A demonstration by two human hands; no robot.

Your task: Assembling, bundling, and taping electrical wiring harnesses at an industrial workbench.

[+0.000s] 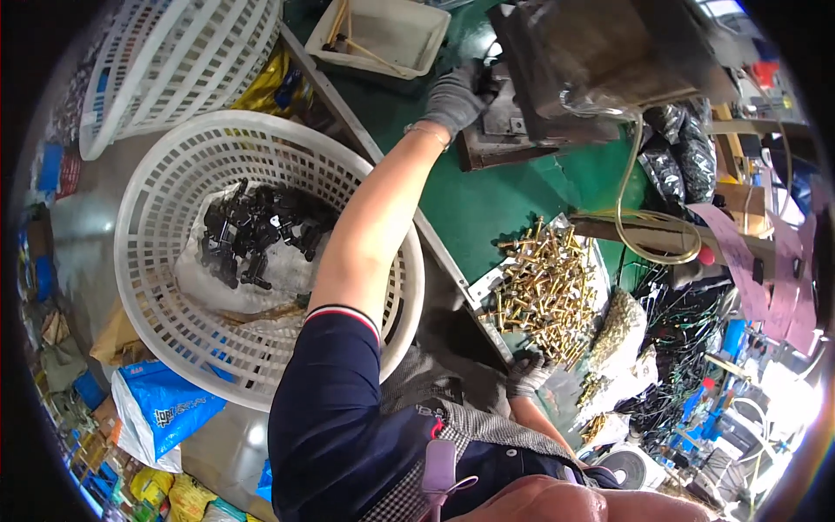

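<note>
My left hand (pixel 456 103), in a grey glove, reaches far over the green bench to a dark metal machine (pixel 600 61). Its fingers are closed around a small black part (pixel 487 85) above the machine's metal base (pixel 504 122); the fingers hide much of that part. Nearer to me, my gloved right hand (pixel 527 374) is at the front edge of a pile of brass-coloured bolts (pixel 544 291). Its fingers are bent together against the pile, and what they pinch is too small to tell. The bolts lie heaped on a pale sheet on the bench.
A white plastic basket (pixel 143 252) with black parts (pixel 257 230) stands left of the bench, below my left arm. Behind it leans another white basket (pixel 187 65). A shallow tray (pixel 378 61) sits at the bench's far end. A clear hose (pixel 619 191) loops beside the machine.
</note>
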